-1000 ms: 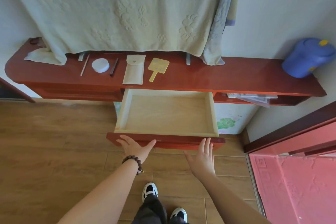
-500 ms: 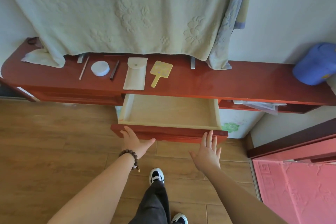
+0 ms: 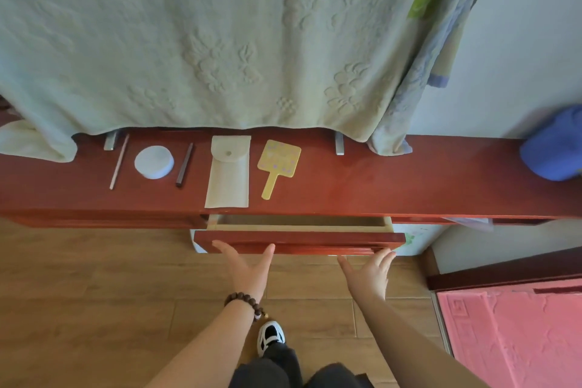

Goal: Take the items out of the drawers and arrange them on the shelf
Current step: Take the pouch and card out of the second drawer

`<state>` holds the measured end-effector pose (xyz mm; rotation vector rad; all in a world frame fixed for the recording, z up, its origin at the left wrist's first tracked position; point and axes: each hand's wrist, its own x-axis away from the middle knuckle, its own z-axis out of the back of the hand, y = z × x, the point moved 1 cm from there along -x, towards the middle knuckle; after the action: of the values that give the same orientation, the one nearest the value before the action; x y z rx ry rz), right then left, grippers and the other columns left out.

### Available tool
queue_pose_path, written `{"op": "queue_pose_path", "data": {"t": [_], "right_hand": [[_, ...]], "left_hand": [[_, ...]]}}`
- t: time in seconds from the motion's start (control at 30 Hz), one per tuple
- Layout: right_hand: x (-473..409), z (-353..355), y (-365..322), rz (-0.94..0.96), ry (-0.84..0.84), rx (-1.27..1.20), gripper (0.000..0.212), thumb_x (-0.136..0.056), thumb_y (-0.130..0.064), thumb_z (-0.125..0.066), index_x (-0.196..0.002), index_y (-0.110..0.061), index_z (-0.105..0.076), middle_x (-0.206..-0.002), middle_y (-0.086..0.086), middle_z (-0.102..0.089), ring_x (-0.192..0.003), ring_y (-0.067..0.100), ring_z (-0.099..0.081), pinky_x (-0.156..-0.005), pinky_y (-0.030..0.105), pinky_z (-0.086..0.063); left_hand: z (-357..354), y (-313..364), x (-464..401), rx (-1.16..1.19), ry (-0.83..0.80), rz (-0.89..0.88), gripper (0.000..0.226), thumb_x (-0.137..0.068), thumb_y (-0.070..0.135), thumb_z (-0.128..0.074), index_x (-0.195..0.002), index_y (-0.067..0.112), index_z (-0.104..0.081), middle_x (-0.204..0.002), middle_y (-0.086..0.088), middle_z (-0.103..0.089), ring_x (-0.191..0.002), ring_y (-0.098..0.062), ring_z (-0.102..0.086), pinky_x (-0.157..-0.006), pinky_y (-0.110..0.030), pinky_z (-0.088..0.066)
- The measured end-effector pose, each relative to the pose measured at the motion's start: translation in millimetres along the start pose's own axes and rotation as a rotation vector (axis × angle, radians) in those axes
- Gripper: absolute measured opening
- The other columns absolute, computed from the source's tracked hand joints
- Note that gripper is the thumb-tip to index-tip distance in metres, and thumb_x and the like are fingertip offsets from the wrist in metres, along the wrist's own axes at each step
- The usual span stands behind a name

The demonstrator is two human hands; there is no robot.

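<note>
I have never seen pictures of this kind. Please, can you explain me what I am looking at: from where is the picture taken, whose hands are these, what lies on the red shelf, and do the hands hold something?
No machine is here. A person wears a wide-angle camera on the head, so you look down along their own arms. The left hand, with a bead bracelet at the wrist, and the right hand rest with straight fingers against the red front of a drawer, which stands only slightly out. They hold nothing.

On the red shelf lie, from left to right, a thin pale stick, a round white container, a dark stick, a cream pouch and a small yellow hand mirror. A blue thing is at the far right, blurred. A pale towel hangs above the shelf.
</note>
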<state>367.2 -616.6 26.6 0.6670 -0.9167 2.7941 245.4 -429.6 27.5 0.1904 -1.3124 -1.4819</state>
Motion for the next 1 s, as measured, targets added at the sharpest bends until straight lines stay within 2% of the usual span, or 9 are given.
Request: {"op": "queue_pose_path", "data": {"t": [0.2,0.37,0.53,0.67,0.8,0.9,1.0], "right_hand": [[-28.4,-12.4,-29.7,-0.16,-0.061,-0.106,0.123,-0.076,-0.056,-0.069,-0.146,0.004,0.013,-0.158,0.015,0.014,-0.147,0.029,-0.005,-0.118,0.041,-0.016],[-45.8,-12.8,-37.0,-0.101,-0.068,-0.089,0.122,-0.077,-0.053,-0.07,-0.146,0.003,0.014,-0.158,0.016,0.015,-0.148,0.026,0.0,-0.118,0.041,-0.014],[-60.8,-7.4,-41.1,0.001,-0.106,-0.026,0.112,-0.083,-0.038,-0.069,-0.147,0.0,0.015,-0.158,0.014,0.016,-0.147,0.025,0.005,-0.118,0.041,-0.012],[-63.4,-6.6,-40.6,0.01,-0.132,-0.014,0.109,-0.085,-0.036,-0.067,-0.147,-0.002,0.016,-0.158,0.012,0.019,-0.147,0.025,0.003,-0.117,0.043,-0.016],[-65.0,-4.3,-40.6,0.013,-0.157,0.001,0.107,-0.086,-0.036,-0.065,-0.147,-0.003,0.016,-0.158,0.011,0.019,-0.147,0.027,-0.004,-0.115,0.044,-0.021],[-64.1,1.9,-37.9,0.019,-0.15,0.025,0.102,-0.087,-0.033,-0.063,-0.149,-0.005,0.013,-0.159,0.008,0.016,-0.147,0.028,-0.009,-0.113,0.044,-0.026],[-62.2,12.9,-33.1,0.039,-0.129,0.043,0.093,-0.09,-0.029,-0.06,-0.15,-0.007,0.008,-0.16,0.004,0.013,-0.145,0.027,-0.018,-0.11,0.04,-0.032]], "left_hand": [[-4.0,0.1,-16.4,0.038,0.055,0.056,0.124,-0.075,0.038,-0.077,-0.146,0.024,0.024,-0.161,-0.003,0.004,-0.147,-0.022,-0.009,-0.118,-0.043,-0.015],[-7.5,17.3,-46.4,0.069,0.064,0.109,0.126,-0.075,0.038,-0.078,-0.146,0.023,0.025,-0.161,-0.004,0.002,-0.146,-0.022,-0.011,-0.115,-0.038,-0.017],[-3.7,21.0,-63.2,-0.014,-0.003,0.09,0.123,-0.077,0.032,-0.077,-0.146,0.023,0.025,-0.16,-0.001,0.005,-0.147,-0.022,-0.01,-0.114,-0.038,-0.018],[-2.1,20.0,-68.9,-0.022,-0.018,0.117,0.121,-0.078,0.029,-0.077,-0.146,0.026,0.023,-0.16,-0.005,-0.006,-0.146,-0.023,-0.015,-0.114,-0.042,-0.022],[0.0,23.1,-66.7,-0.023,-0.011,0.125,0.12,-0.077,0.028,-0.077,-0.147,0.026,0.02,-0.16,-0.005,-0.008,-0.146,-0.024,-0.016,-0.115,-0.043,-0.023],[0.5,31.5,-60.6,-0.071,0.057,0.131,0.109,-0.08,0.026,-0.074,-0.15,0.021,0.01,-0.16,-0.006,-0.011,-0.144,-0.028,-0.021,-0.112,-0.044,-0.027],[-6.2,42.4,-46.1,-0.101,0.047,0.125,0.08,-0.086,0.024,-0.067,-0.147,0.014,-0.016,-0.155,-0.01,-0.025,-0.138,-0.031,-0.033,-0.106,-0.045,-0.035]]}}
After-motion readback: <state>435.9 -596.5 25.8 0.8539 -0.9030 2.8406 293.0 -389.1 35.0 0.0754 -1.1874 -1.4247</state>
